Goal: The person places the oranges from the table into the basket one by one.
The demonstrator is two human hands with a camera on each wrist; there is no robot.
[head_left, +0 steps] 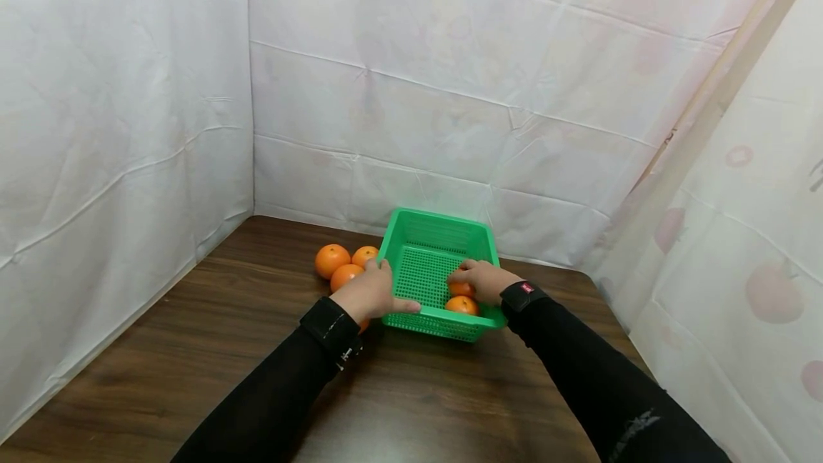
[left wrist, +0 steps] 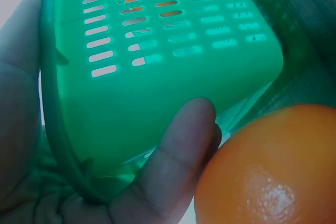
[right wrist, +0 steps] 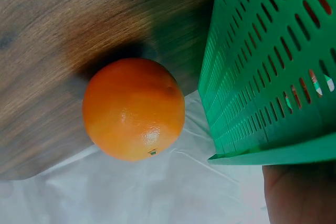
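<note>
The green basket (head_left: 429,218) stands on the dark wooden desk (head_left: 193,349). The left hand (head_left: 368,294) holds the basket's near left corner: its fingers are spread well away from the thumb, with the corner between them, the thumb reaching over the near rim. The right hand (head_left: 486,280) reaches over the basket's right side, its fingers bent over and gripping the covered orange (head_left: 460,289), which is largely hidden beneath them. The front orange (head_left: 462,305) lies inside the basket, just nearer to its near wall than the gripped one.

Left of the basket, a cluster sits on the desk: the far-left orange (head_left: 332,261), the back orange (head_left: 365,256) close to the basket wall, and the middle orange (head_left: 345,276) just nearer than both. A sliver of the hidden orange (head_left: 364,325) shows by the left wrist, near the basket's near left corner. The right wrist view shows the outer orange (right wrist: 134,109) outside the basket, apart from its slotted wall.

Behind the basket hangs white cloth (head_left: 411,106); well to its right hangs the fruit-print cloth (head_left: 739,249).
</note>
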